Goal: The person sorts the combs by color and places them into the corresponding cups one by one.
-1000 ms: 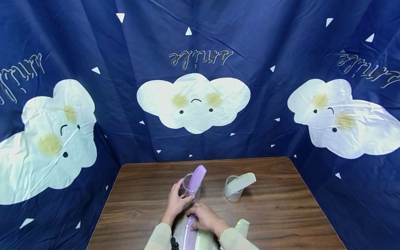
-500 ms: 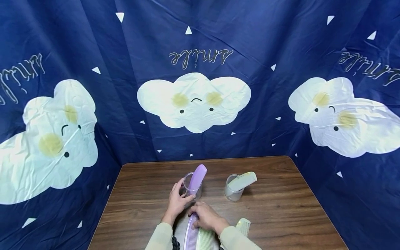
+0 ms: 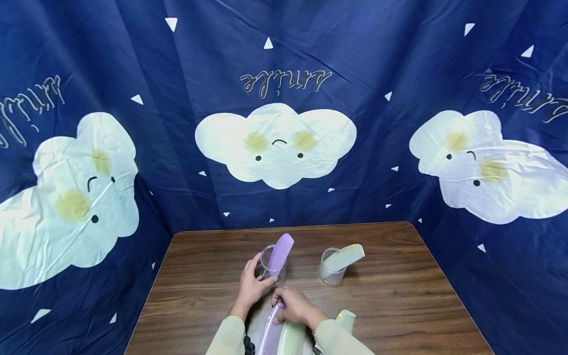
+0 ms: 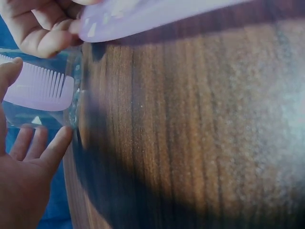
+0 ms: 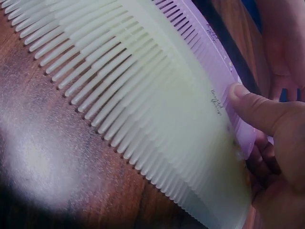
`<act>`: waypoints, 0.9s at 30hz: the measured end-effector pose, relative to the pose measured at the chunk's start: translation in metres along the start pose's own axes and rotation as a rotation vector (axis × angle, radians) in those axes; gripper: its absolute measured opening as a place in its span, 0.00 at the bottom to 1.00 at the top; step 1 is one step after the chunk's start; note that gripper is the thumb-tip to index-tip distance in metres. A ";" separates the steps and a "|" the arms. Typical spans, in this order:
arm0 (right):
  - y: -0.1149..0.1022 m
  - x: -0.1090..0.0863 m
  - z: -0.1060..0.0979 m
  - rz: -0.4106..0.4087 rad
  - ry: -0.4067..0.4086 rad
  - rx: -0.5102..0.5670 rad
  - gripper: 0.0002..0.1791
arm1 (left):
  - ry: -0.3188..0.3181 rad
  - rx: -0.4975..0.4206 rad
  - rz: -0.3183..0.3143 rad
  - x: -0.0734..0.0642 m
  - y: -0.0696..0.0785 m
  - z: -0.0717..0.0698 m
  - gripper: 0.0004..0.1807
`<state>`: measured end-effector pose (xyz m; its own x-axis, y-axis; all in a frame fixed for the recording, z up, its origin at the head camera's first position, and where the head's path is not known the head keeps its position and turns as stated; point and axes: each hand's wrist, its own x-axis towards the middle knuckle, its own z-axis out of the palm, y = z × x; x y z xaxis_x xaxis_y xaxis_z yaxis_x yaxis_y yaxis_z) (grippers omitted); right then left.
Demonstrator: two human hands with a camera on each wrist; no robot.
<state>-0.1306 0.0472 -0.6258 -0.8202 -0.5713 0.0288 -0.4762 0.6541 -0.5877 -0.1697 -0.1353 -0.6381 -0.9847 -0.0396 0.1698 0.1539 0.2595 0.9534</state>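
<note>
Holds the purple comb [image 3: 270,331] by its far end in the right hand [image 3: 295,304], thumb pressed on one face; grips the left cup [image 3: 265,260] with the left hand [image 3: 252,286], fingers on its left side, thumb round toward its near side. Turns, by judgement, on the line from comb to cup: lies on the near side of the cup, well within reach of it, with a gap showing between in the head view. Runs lengthwise from near to far, far end leaning slightly right, spine to the left, teeth to the right, pinched end toward the cup. Cut off by the lower edge of the head view at the near end; cannot be judged there as lifted or resting. Held by the right hand, with the left hand nearer the cup. Flanked just to the right by a green comb [image 3: 292,340], roughly parallel. Leaning rightward inside the left cup: a second purple comb [image 3: 280,250].
</note>
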 end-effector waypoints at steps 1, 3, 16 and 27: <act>0.001 0.000 0.000 0.002 0.003 0.008 0.21 | -0.001 0.003 -0.001 0.000 0.001 0.000 0.48; 0.003 0.001 -0.002 0.005 0.012 0.012 0.21 | -0.001 0.008 0.000 0.000 0.001 0.000 0.48; 0.005 -0.001 -0.017 -0.050 0.023 0.031 0.21 | -0.001 0.024 -0.006 -0.001 0.004 -0.001 0.47; 0.007 -0.004 -0.029 -0.100 0.044 0.067 0.20 | 0.006 -0.013 0.009 -0.001 -0.002 0.000 0.47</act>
<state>-0.1402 0.0682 -0.6065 -0.7832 -0.6092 0.1244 -0.5355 0.5590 -0.6331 -0.1694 -0.1362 -0.6401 -0.9827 -0.0431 0.1801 0.1642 0.2469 0.9550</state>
